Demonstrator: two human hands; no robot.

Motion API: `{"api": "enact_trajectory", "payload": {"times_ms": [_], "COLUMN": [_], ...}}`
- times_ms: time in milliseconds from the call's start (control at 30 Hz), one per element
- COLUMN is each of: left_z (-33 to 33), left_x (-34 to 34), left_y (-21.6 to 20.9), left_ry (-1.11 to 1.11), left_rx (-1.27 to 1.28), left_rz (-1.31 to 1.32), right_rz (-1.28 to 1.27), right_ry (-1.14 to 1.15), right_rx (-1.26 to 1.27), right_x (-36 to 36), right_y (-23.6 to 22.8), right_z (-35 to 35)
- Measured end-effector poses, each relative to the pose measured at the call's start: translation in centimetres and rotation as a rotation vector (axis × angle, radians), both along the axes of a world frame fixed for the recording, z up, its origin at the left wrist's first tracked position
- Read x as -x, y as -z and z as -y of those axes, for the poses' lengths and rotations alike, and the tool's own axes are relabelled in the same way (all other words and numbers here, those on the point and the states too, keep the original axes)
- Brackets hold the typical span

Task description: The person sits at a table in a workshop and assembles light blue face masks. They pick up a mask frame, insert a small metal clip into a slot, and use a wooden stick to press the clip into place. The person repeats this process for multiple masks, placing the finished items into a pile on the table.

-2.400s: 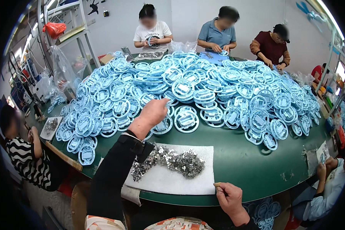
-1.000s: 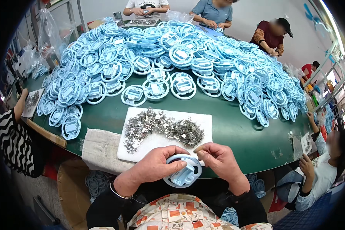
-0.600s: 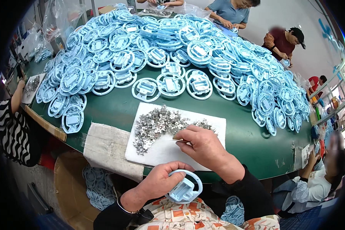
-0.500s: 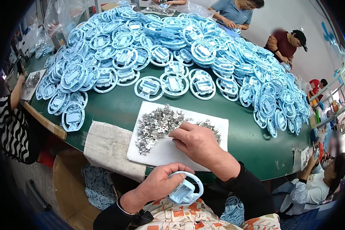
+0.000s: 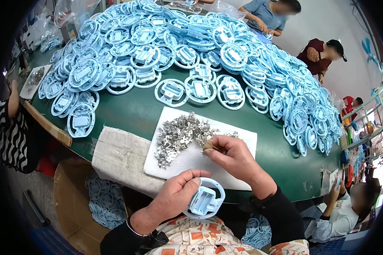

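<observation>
My left hand (image 5: 174, 195) is closed on the rim of a light-blue plastic ring-shaped part (image 5: 204, 201), held in front of my lap. Its hollow rectangular compartment faces up. My right hand (image 5: 232, 156) hovers at the right side of a heap of small silvery metal pieces (image 5: 173, 137), thumb and fingers pinched together. Whatever is between those fingertips is too small to make out. The metal pieces lie on a white foam board (image 5: 154, 163) near the table's front edge.
A large pile of similar blue parts (image 5: 144, 36) covers the back of the green table (image 5: 127, 109). A pale padded slab (image 5: 119, 155) adjoins the board. Below stand a cardboard box (image 5: 70, 204) and more blue parts (image 5: 257, 231). Other people work around the table.
My right hand has shifted slightly right, its fingers now pinched beside the metal heap. The blue part in my left hand has risen a little and turned its compartment more toward me.
</observation>
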State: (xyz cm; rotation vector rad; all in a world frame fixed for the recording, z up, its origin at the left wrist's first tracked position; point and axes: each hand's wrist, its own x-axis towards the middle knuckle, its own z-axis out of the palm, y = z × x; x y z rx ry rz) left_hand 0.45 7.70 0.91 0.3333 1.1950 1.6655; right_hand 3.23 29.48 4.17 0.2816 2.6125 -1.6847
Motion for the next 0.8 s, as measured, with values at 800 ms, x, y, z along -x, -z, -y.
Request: {"api": "enact_trajectory", "payload": {"times_ms": [800], "left_z": [-1.7], "left_x": [0.0], "left_y": [-0.1], "left_ry": [-0.233], "left_rx": [0.242], "left_rz": [-0.61], "right_rz": [-0.205], "right_ry": [-0.14], "right_rx": [-0.578], "right_x": [-5.3], "right_y": [-2.9], "right_z": [1.4]}}
